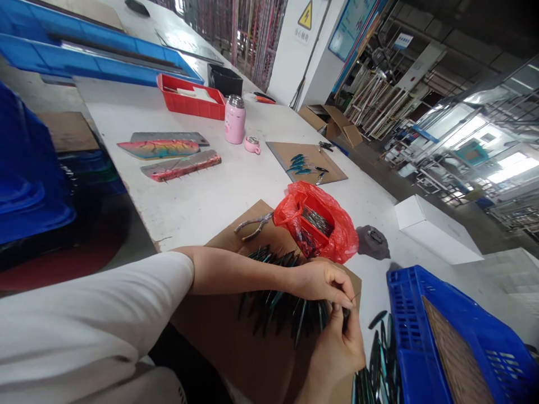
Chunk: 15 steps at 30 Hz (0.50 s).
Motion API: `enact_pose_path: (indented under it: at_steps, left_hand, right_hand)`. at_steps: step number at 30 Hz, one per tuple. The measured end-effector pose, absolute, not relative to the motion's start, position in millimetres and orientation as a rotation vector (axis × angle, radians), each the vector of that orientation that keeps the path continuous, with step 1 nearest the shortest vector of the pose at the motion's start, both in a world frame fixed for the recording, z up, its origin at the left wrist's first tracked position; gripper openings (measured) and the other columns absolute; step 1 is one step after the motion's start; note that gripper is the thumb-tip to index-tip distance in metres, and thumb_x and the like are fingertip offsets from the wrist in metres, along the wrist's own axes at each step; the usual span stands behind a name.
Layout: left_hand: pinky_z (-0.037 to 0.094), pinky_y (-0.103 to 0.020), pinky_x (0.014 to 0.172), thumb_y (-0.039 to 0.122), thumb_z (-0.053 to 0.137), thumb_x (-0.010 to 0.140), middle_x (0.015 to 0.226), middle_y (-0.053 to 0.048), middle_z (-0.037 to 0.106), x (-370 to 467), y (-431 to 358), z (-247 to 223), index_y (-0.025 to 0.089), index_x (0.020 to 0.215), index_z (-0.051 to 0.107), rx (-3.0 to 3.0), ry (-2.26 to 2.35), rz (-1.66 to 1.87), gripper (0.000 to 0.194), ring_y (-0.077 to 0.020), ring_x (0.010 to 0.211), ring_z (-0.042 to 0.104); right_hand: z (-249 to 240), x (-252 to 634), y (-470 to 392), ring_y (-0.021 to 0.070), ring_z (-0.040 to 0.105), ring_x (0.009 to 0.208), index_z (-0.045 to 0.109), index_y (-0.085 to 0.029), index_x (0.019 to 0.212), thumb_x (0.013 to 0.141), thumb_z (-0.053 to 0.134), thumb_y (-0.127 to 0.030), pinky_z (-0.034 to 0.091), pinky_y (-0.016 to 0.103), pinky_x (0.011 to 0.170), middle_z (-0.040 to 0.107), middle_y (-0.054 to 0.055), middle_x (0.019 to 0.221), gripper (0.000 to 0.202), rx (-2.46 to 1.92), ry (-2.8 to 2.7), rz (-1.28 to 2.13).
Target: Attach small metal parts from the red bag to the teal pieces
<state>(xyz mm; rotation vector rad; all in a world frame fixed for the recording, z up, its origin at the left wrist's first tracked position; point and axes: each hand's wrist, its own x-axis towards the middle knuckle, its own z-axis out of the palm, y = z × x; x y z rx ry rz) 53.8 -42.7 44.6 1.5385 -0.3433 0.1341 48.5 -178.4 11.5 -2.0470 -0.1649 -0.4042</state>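
My left hand (pixel 324 282) reaches across from the left, thumb and fingertips pinched on a thin wire (pixel 357 295). Just below it, my right hand (pixel 339 345) is closed around a small dark piece (pixel 346 315), mostly hidden by the fingers; it resembles the slim lure bodies nearby. The fingertips of both hands meet. Under my left forearm, a pile of dark teal, slender lure bodies (pixel 280 306) lies on a cardboard sheet (pixel 252 359). Close behind the hands sits a red plastic bag (pixel 343 224) around a red box of fine metal pieces (pixel 318 221). Pliers (pixel 255 225) lie left of the bag.
More lure bodies (pixel 381 353) lie beside a blue crate (pixel 410 331) on the right. Farther back are a cardboard board with teal lures (pixel 301 164), a pink bottle (pixel 234 120), its pink cup lid (pixel 252 145), a red tray (pixel 191 106), painted fish-shaped pieces (pixel 162 147) and a white box (pixel 438 230).
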Motion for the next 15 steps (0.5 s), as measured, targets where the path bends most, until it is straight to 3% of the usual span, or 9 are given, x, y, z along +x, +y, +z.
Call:
enact_pose_path:
  at_steps: [15]
  left_hand:
    - [0.041, -0.015, 0.071, 0.025, 0.059, 0.073, 0.083, -0.001, 0.063, 51.9, -44.9, 45.6, 0.012, 0.081, 0.061, 1.560, -0.277, 0.168, 0.015, -0.0082, 0.077, 0.057]
  right_hand:
    - [13.8, 47.4, -175.1, 0.0205, 0.055, 0.096, 0.053, -0.022, 0.114, 0.078, 0.046, -0.044, 0.041, 0.031, 0.082, 0.060, 0.008, 0.107, 0.042, -2.121, -0.236, -0.453]
